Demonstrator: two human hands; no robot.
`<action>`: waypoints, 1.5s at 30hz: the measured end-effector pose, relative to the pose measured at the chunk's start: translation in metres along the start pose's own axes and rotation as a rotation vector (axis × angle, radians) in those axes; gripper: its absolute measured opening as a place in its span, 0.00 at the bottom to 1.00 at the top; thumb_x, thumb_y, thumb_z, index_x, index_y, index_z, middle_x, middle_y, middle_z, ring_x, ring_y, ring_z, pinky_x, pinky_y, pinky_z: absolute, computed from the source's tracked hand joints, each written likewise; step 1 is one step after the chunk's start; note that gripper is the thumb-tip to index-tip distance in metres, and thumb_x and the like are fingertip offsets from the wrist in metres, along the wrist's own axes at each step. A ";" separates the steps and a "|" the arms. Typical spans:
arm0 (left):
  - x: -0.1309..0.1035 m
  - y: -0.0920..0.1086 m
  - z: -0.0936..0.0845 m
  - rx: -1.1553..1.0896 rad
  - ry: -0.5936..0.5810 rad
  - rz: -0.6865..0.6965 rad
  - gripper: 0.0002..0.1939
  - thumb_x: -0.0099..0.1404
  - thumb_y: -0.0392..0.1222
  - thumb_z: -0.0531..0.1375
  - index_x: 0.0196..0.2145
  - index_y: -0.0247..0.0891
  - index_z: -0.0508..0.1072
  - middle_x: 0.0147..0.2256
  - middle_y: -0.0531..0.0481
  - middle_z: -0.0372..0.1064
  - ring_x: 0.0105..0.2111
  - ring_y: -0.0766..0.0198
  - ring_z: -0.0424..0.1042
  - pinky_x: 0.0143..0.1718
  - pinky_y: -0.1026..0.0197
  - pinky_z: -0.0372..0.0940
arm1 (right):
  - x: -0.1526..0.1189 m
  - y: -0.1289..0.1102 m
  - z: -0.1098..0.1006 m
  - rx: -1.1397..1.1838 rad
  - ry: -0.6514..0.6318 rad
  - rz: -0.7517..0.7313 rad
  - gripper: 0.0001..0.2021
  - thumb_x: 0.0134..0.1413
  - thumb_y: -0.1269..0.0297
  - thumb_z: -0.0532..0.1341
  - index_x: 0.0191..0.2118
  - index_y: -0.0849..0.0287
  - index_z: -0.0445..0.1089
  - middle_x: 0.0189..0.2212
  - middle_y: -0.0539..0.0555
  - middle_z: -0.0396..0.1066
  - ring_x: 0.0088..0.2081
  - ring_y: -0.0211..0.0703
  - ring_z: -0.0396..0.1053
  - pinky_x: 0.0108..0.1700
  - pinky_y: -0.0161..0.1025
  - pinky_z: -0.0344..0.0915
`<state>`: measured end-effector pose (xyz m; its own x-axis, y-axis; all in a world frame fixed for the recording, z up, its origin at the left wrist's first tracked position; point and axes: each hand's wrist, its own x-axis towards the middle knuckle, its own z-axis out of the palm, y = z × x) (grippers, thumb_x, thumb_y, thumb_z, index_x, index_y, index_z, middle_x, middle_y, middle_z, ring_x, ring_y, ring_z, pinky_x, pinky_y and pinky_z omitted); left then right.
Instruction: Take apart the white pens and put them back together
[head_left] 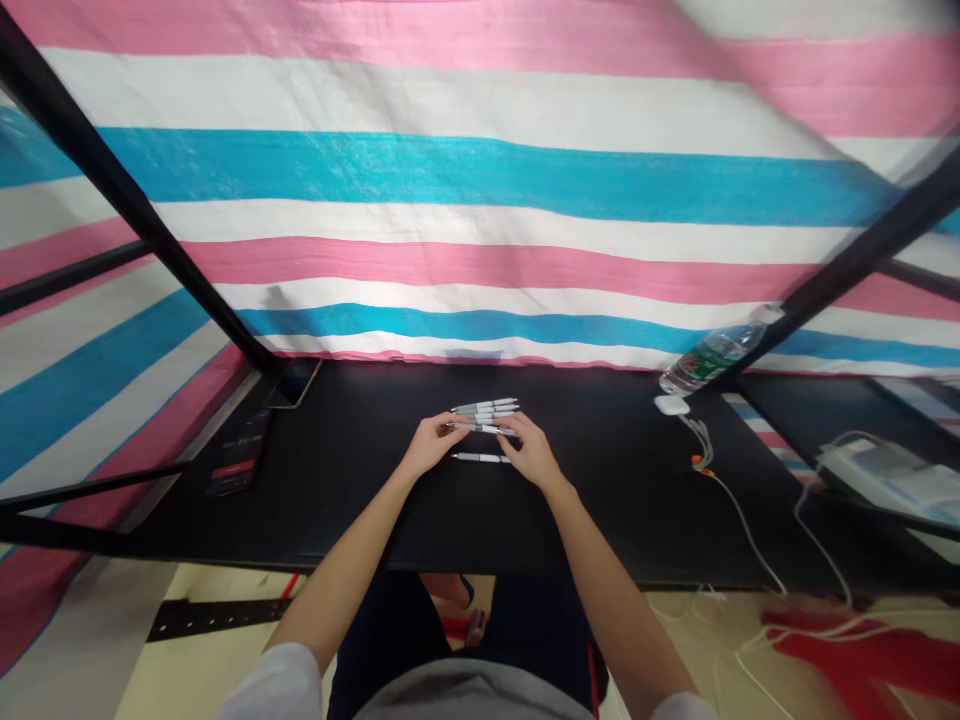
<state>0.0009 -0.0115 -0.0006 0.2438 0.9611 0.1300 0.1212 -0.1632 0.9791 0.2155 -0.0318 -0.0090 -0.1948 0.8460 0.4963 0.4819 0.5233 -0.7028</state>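
Several white-and-grey pens [486,407] lie side by side in a small group on the black table [315,520], all pointing left to right. My left hand [435,442] pinches the left end of the nearest pen of that group [481,428]. At its right end, the fingers of my right hand [528,448] are closed on the same pen. One more pen [477,457] lies apart, closer to me, its right end beside my right hand's fingers.
Two phones [238,455] [296,383] lie at the left. At the back right are a plastic bottle [705,362], a white charger [671,405] and cables [739,510]. Black frame bars [150,230] and striped sheeting [480,180] surround the table.
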 end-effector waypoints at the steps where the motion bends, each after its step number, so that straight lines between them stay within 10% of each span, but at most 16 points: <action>1: 0.000 0.000 0.000 0.006 0.005 -0.003 0.17 0.57 0.49 0.66 0.38 0.33 0.80 0.36 0.43 0.77 0.32 0.61 0.73 0.35 0.60 0.66 | 0.000 0.000 0.000 0.009 0.003 0.009 0.10 0.57 0.68 0.57 0.41 0.56 0.73 0.36 0.55 0.70 0.39 0.44 0.70 0.44 0.42 0.68; 22: 0.002 -0.007 -0.002 -0.043 0.004 -0.033 0.16 0.56 0.47 0.66 0.39 0.35 0.80 0.27 0.47 0.74 0.25 0.66 0.67 0.28 0.63 0.62 | 0.006 0.005 -0.006 0.596 0.003 0.468 0.14 0.46 0.53 0.65 0.33 0.58 0.70 0.24 0.50 0.72 0.23 0.36 0.66 0.31 0.38 0.66; 45: 0.003 -0.009 -0.001 -0.051 -0.002 0.029 0.18 0.60 0.51 0.63 0.42 0.35 0.79 0.36 0.44 0.76 0.30 0.64 0.71 0.34 0.61 0.67 | 0.007 0.006 -0.005 0.554 0.051 0.570 0.20 0.45 0.44 0.65 0.30 0.60 0.72 0.19 0.52 0.71 0.18 0.35 0.63 0.19 0.33 0.54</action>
<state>-0.0001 -0.0067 -0.0093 0.2484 0.9557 0.1578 0.0648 -0.1789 0.9817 0.2211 -0.0235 -0.0073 0.0000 1.0000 -0.0031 -0.0021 -0.0031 -1.0000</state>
